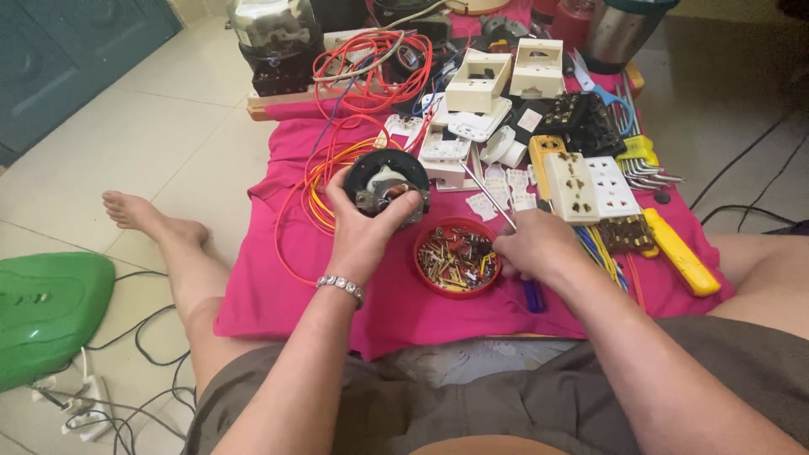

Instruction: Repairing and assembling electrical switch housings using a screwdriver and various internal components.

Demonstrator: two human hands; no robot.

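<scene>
Motor [386,187] sits mid-frame over the pink cloth [278,295], my left hand [364,226] wrapped tight round it, right hand [533,244] pinching a screwdriver [487,195]; looks like fastening time, next needs a screw from the red dish [455,257].

Head view, steeply down, close.

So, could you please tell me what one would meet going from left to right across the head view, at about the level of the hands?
Green plastic cover → bare foot → left hand holding a round black motor part → red bowl of small metal parts → right hand with a screwdriver → yellow-handled tool.
</scene>
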